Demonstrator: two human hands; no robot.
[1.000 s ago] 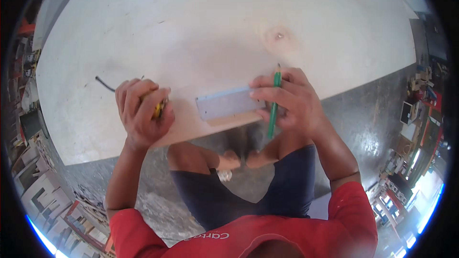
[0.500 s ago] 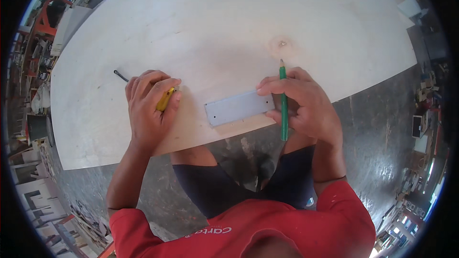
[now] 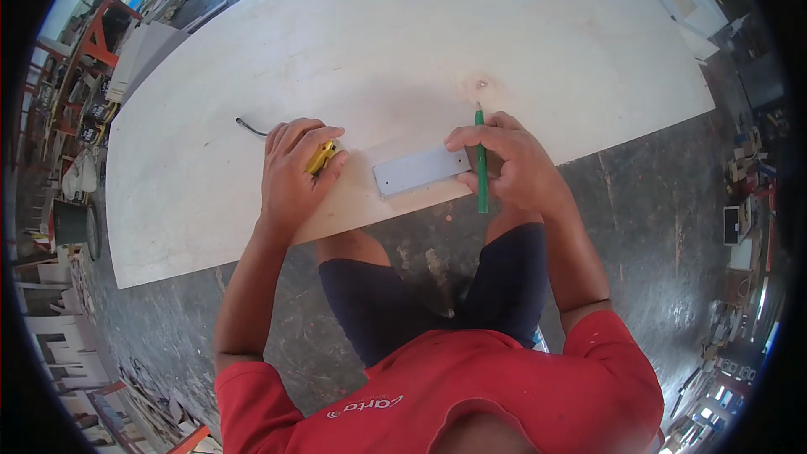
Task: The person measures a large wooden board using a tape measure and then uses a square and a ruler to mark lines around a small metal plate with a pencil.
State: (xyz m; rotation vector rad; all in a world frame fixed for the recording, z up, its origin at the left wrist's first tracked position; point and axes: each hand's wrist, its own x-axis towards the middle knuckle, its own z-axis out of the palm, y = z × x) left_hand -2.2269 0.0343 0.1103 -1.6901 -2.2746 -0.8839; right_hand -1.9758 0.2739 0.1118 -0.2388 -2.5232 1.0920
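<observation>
A large pale plywood sheet [image 3: 403, 42] lies flat before me. My left hand [image 3: 294, 172] is closed over a yellow tape measure [image 3: 320, 156] resting on the sheet near its front edge; a short dark strap [image 3: 249, 127] pokes out to the left of it. My right hand [image 3: 513, 164] grips a green pencil [image 3: 481, 164], tip pointing away from me, and its fingers press on the right end of a flat grey rectangular plate [image 3: 420, 171] lying on the sheet between both hands.
A knot [image 3: 481, 84] marks the wood just beyond the pencil tip. Grey concrete floor [image 3: 656, 219] runs below the sheet's front edge. Stacked boards and racks [image 3: 101, 50] crowd the far left; shelving and clutter [image 3: 744, 227] line the right.
The view has tilted, so the sheet and hands sit higher and more centred. Both hands stay on the tape measure, the pencil and the grey plate, with little shift between them.
</observation>
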